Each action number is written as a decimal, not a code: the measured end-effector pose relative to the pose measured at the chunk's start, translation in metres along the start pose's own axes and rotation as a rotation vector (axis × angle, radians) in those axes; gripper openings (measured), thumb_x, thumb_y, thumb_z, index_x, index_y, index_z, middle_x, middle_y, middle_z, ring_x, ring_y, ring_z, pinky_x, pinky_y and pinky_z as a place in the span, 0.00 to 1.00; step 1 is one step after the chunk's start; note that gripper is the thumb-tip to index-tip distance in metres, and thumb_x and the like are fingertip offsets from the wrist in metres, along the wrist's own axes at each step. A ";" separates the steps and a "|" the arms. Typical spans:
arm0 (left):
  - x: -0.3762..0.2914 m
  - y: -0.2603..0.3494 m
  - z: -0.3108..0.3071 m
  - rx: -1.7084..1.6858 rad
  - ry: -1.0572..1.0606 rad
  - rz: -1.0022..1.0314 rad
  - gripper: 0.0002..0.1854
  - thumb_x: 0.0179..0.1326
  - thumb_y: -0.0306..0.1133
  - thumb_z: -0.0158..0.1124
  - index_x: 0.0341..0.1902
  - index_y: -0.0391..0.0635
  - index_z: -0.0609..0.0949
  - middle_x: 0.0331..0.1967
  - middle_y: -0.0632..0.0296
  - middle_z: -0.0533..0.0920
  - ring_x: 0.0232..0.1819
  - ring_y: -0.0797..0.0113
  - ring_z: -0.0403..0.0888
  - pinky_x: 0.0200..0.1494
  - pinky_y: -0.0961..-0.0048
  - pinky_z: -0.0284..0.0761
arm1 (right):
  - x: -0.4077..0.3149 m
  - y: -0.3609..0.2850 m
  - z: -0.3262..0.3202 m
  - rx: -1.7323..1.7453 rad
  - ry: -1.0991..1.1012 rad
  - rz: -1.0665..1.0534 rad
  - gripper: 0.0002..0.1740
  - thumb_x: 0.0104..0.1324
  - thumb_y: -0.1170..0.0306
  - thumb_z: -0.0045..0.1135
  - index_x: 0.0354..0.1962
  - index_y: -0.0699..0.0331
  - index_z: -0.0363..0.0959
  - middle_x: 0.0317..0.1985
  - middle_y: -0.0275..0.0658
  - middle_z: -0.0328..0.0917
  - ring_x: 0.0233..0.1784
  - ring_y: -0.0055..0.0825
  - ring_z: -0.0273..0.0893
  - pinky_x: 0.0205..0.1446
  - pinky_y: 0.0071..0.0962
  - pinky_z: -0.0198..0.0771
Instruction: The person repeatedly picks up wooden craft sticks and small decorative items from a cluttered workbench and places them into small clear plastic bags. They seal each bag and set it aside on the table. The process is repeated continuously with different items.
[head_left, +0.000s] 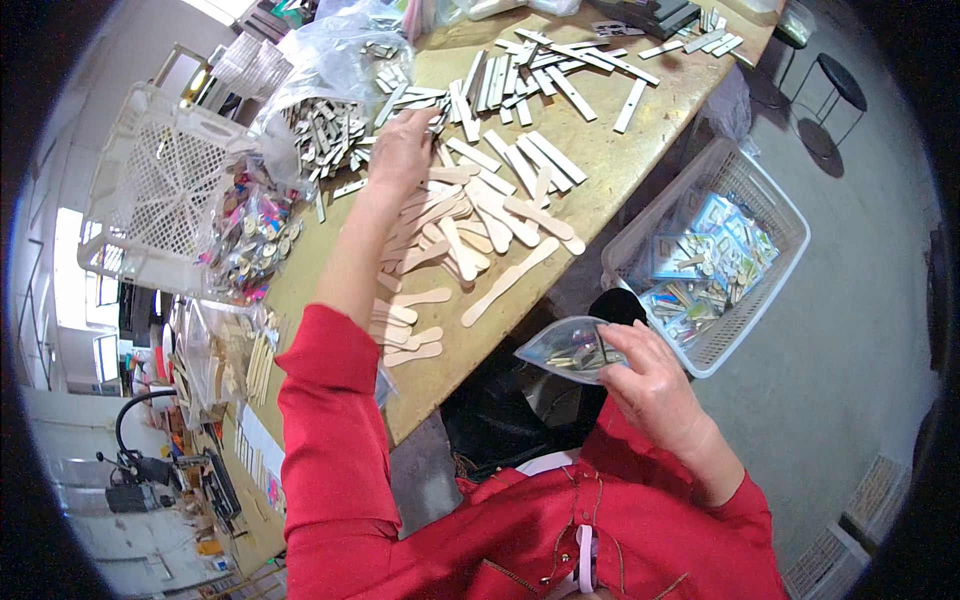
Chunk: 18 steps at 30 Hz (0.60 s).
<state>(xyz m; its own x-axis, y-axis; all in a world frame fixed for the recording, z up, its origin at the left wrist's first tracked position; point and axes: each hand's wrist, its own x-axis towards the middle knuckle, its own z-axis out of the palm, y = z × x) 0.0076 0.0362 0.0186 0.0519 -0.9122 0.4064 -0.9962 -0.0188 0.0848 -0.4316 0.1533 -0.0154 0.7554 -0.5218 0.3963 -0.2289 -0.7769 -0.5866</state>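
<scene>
My right hand (652, 386) grips the edge of a clear plastic pouch (551, 358), holding its mouth apart over my lap. Inside the pouch lie several small strips and other pieces, hard to make out. Across the table, my left hand (401, 154) reaches among pale flat strips, its fingertips partly hidden; whether they pinch a piece cannot be seen. Rounded wooden craft sticks (487, 214) lie in a loose pile beside that wrist. Beyond them are flat pale strips with small holes (574, 97). A plastic bag (300, 90) spills a heap of short strips (330, 135) left of the hand.
A white plastic basket (761, 311) holding filled pouches stands right of the table (637, 161). On the left, a tipped white crate (154, 187) adjoins bagged small round wooden pieces (259, 240). Black stools (841, 81) stand farther off. A black machine (146, 472) is at lower left.
</scene>
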 end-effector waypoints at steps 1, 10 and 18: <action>0.010 -0.009 0.007 0.089 -0.026 0.001 0.18 0.65 0.28 0.63 0.58 0.54 0.85 0.53 0.56 0.86 0.55 0.49 0.84 0.57 0.56 0.80 | -0.003 0.001 -0.001 0.001 0.000 0.002 0.07 0.55 0.77 0.65 0.32 0.68 0.77 0.59 0.53 0.78 0.65 0.52 0.77 0.72 0.56 0.71; 0.006 -0.028 -0.004 0.163 0.008 0.095 0.11 0.62 0.29 0.68 0.48 0.49 0.82 0.43 0.57 0.86 0.44 0.52 0.87 0.46 0.58 0.82 | -0.003 0.015 -0.010 0.028 0.050 0.060 0.09 0.56 0.77 0.70 0.35 0.67 0.79 0.61 0.51 0.78 0.66 0.52 0.77 0.73 0.56 0.70; -0.085 0.091 -0.085 -1.130 0.228 -0.102 0.09 0.69 0.19 0.66 0.50 0.39 0.78 0.41 0.58 0.86 0.42 0.70 0.86 0.48 0.73 0.84 | 0.007 0.015 -0.013 -0.012 0.101 0.026 0.06 0.59 0.75 0.64 0.31 0.69 0.75 0.59 0.55 0.78 0.65 0.54 0.76 0.73 0.54 0.70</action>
<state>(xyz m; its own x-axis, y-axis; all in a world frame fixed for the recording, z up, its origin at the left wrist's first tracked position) -0.0816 0.1465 0.0689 0.2543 -0.8304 0.4957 -0.3626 0.3934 0.8449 -0.4375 0.1332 -0.0126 0.6833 -0.5741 0.4510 -0.2554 -0.7667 -0.5890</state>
